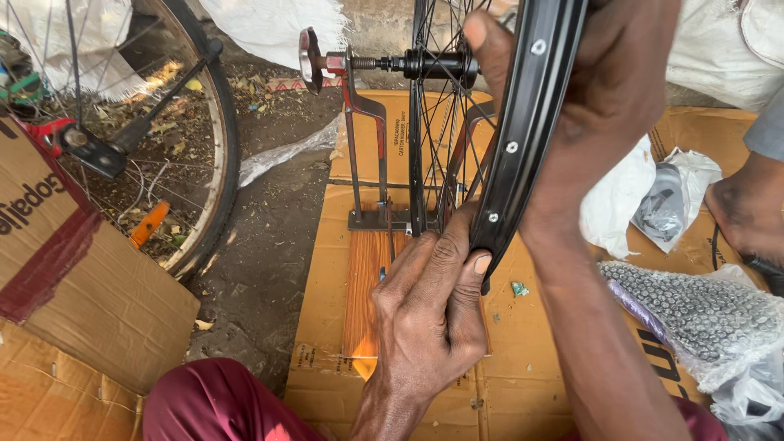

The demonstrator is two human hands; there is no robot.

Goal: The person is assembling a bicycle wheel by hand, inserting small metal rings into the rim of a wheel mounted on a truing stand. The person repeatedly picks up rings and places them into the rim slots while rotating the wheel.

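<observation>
A black bicycle rim (pixel 523 139) with thin spokes stands upright in a metal truing stand (pixel 366 147) on a wooden base (pixel 363 286). Its axle (pixel 408 63) rests across the top of the stand. My left hand (pixel 433 310) pinches the lower edge of the rim, thumb on the near side. My right hand (pixel 604 98) grips the rim higher up, with the thumb hooked over its inner face. The spoke holes along the rim face me.
Flattened cardboard (pixel 523 359) lies under the stand. Another bicycle wheel (pixel 208 155) leans at the left over a cardboard box (pixel 73 269). At the right lie a bag of small metal parts (pixel 694 314), white plastic bags (pixel 637 196), and another person's foot (pixel 747 208).
</observation>
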